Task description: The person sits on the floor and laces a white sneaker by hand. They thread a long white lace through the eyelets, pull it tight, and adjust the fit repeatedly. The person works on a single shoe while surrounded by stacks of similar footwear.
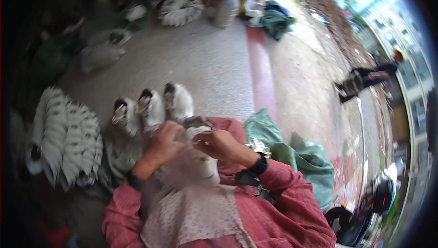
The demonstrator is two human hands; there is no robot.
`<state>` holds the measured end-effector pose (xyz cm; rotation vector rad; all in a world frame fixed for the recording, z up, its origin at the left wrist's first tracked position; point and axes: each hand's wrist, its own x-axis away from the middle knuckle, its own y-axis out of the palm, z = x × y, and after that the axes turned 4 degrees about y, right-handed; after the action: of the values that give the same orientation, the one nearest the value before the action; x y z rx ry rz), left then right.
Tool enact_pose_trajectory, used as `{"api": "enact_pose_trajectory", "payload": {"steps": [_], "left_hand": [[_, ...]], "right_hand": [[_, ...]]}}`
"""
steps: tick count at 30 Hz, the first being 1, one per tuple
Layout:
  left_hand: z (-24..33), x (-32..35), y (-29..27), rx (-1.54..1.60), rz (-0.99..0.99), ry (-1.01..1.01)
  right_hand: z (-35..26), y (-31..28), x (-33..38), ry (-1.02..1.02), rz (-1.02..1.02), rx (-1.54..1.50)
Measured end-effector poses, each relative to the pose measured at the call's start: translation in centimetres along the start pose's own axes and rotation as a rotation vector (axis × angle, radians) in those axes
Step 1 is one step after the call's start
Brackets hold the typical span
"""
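A white shoe (pixel 206 168) rests on my lap, its opening turned away from me. My right hand (pixel 224 146) is at its upper part, fingers curled and pressed together over the lacing area. A small white bit shows by the fingertips, too small to name. My left hand (pixel 163 144) is raised beside the shoe, just left of it, with bent fingers drawn together; blur hides what they hold, if anything. Beyond my left hand, three white shoes (pixel 178 102) stand in a row, laces loose on some. A bundle of white laces (pixel 259 146) lies beside my right wrist.
Rows of stacked white shoes (pixel 68 138) stand at the left. Green sacks (pixel 310 163) lie at my right, and a pale sack (pixel 102 51) sits at the far left. More shoes (pixel 180 11) are piled far ahead. Outside, a person (pixel 372 75) in a yellow helmet walks; a motorbike (pixel 376 198) stands lower right.
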<state>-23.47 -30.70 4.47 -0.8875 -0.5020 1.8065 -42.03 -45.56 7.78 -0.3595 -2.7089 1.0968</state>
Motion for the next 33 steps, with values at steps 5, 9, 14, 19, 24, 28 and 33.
{"api": "enact_pose_trajectory", "payload": {"steps": [5,9,14,19,24,28,33], "left_hand": [[-0.2,-2.1,-0.3,0.24,-0.388,0.025],[-1.0,-2.9,-0.5,0.29,-0.449,0.031],[-2.1,-2.5,-0.6,0.422,-0.455,0.024],[-3.6,-1.6,0.6,0.484,-0.426,-0.031],[-2.2,-1.7,0.2,0.498,-0.431,-0.106],[-1.2,-2.0,-0.1,0.481,-0.422,-0.037],[-0.9,-2.8,1.3,0.484,-0.474,-0.304]], "right_hand": [[2.8,0.4,-3.1,-0.348,0.095,-0.102],[6.0,4.5,-4.8,-0.33,-0.078,0.093],[5.3,3.7,-5.2,-0.302,-0.151,0.146],[5.5,4.8,-5.4,-0.337,-0.061,0.18],[4.0,1.4,-4.7,-0.361,0.119,0.043],[9.1,-4.7,-6.2,0.013,0.369,-0.204],[2.2,-4.7,-4.3,0.306,0.02,-1.075]]}}
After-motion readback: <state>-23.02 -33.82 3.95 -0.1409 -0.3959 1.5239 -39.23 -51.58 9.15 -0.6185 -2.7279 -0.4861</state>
